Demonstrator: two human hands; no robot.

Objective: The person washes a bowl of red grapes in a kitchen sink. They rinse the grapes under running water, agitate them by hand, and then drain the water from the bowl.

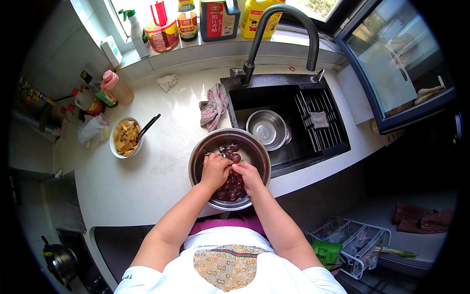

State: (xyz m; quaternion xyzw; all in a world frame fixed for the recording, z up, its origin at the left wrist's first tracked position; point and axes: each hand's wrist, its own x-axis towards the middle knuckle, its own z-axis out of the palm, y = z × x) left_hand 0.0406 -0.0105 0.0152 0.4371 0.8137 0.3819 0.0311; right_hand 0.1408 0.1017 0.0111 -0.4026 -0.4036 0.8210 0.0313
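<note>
A steel bowl (pixel 200 156) stands on the white counter's front edge, next to the sink. Dark red grapes (pixel 234 152) lie inside it in water. My left hand (pixel 214 170) and my right hand (pixel 247 176) are both down in the bowl, close together, with fingers curled on grapes. The fruit under my palms is hidden.
A black sink (pixel 289 117) with a smaller steel bowl (pixel 267 128) and a dark curved tap (pixel 286 29) is to the right. A cloth (pixel 211 109) lies by the sink. A white bowl of food with chopsticks (pixel 126 137) sits left. Bottles (pixel 196 19) line the window sill.
</note>
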